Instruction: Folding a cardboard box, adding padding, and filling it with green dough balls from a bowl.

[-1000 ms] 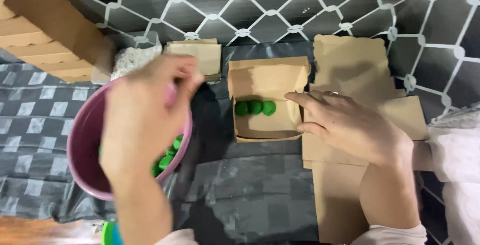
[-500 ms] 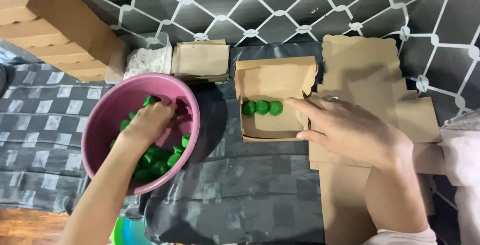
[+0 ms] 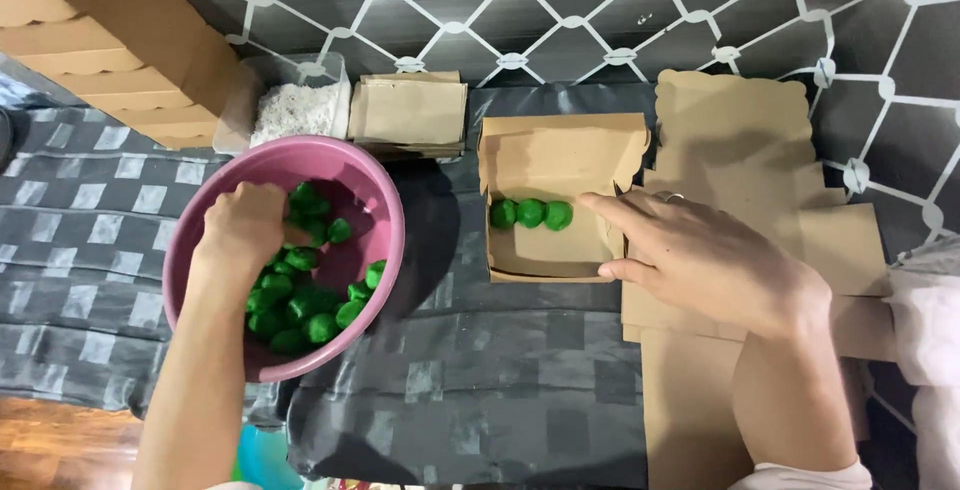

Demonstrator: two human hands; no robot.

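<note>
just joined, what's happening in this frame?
A person is working with green balls. The left hand is down inside the pink bowl among the balls; whether it grips one can't be seen. The right hand rests against the right wall of an open cardboard box, where three green balls sit in a row. Flat box blanks lie to its right.

The pink bowl (image 3: 375, 205) around the left grip (image 3: 245, 225) looks like smooth plastic with a dull sheen. The green balls (image 3: 300, 305) under that grip look soft, matt and slightly lumpy. The open box (image 3: 560, 155) touching the right grip (image 3: 700, 260) is matt brown cardboard. Below both grips, the grey checked cloth (image 3: 480, 390) shines faintly like coated fabric.
</note>
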